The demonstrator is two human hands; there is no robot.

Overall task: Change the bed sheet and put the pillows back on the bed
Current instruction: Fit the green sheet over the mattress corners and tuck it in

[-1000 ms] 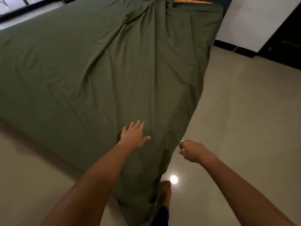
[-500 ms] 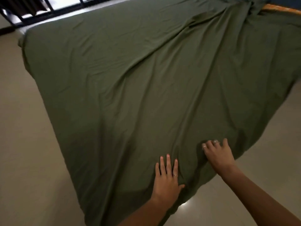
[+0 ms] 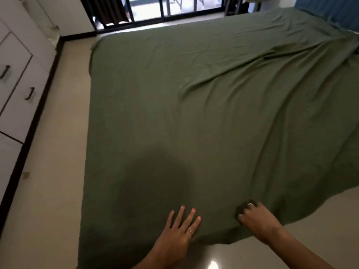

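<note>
The green bed sheet (image 3: 204,113) lies spread over the bed and covers its whole visible top; its left edge hangs down to the pale tiled floor (image 3: 58,152), and its near right edge drapes off the bed at a slant over the floor. The fabric is mostly flat on the left half, while long creases run diagonally across the right half toward the far right corner. The left hand (image 3: 178,232) rests palm down on the sheet at the near edge, its fingers straight and spread and holding nothing; a ring (image 3: 190,231) sits on one finger. The right hand (image 3: 258,220) lies on the sheet just right of the left hand, the two apart; its fingers are curled down into the fabric and bunch a small fold of the sheet, and a ring (image 3: 250,205) shows on one finger. A dark shadow falls on the sheet beyond the left hand. White cabinet doors (image 3: 17,78) with dark handles (image 3: 30,93) stand along the left wall, separated from the bed by a strip of floor. A dark-framed window or door grille (image 3: 165,10) runs along the far wall beyond the bed. A blue surface (image 3: 330,8) shows at the far right corner above the sheet. A bright reflection (image 3: 212,265) marks the floor between the two forearms. No brand, label or legible writing appears on any surface. No pillow shows in view.
</note>
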